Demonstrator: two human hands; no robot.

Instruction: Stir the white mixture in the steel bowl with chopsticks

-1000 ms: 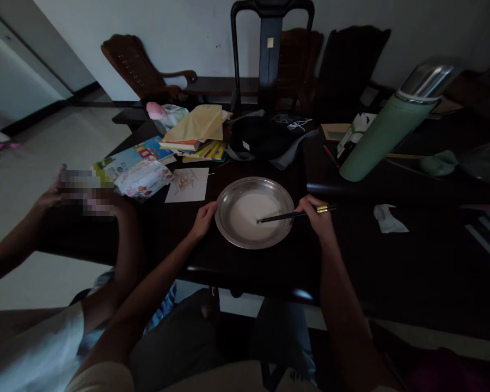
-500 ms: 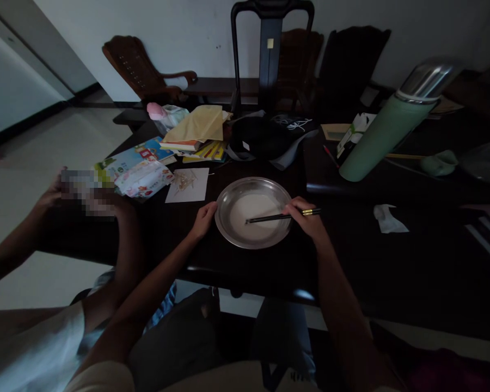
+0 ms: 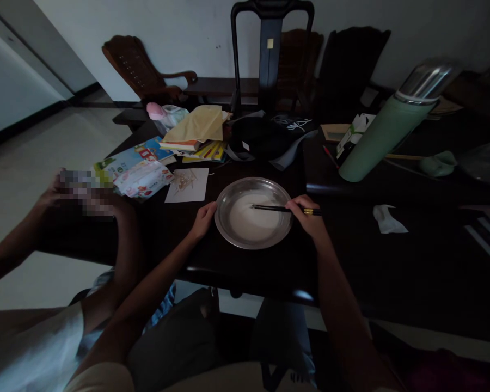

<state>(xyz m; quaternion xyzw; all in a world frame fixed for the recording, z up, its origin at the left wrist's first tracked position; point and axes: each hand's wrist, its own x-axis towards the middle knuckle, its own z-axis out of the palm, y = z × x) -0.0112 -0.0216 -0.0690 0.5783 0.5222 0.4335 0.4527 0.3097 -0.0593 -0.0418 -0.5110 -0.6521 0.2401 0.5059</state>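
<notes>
A round metal basin (image 3: 227, 231) sits on the dark table, holding a whitish, milky-looking mixture (image 3: 249, 223). At its left rim is my left hand (image 3: 204, 220), fingers closed against the edge. My right hand (image 3: 306, 215), over the right rim, pinches a pair of black chopsticks (image 3: 273, 208) with gold bands. Their tips dip into the pale mixture near the middle of the basin. To the left of the basin, thin pale sticks (image 3: 183, 179) lie on a white sheet of paper (image 3: 196, 191).
Another person's hands (image 3: 85, 193) are blurred out at the left. Printed packets (image 3: 145, 179), stacked books (image 3: 204, 149) and a black bag (image 3: 265, 136) lie behind the basin. A green thermos (image 3: 387, 136) stands at the right, with a crumpled tissue (image 3: 390, 219) nearer me.
The chopstick tips have moved farther from me and slightly right within the mixture. My left hand and the basin have stayed nearly still.
</notes>
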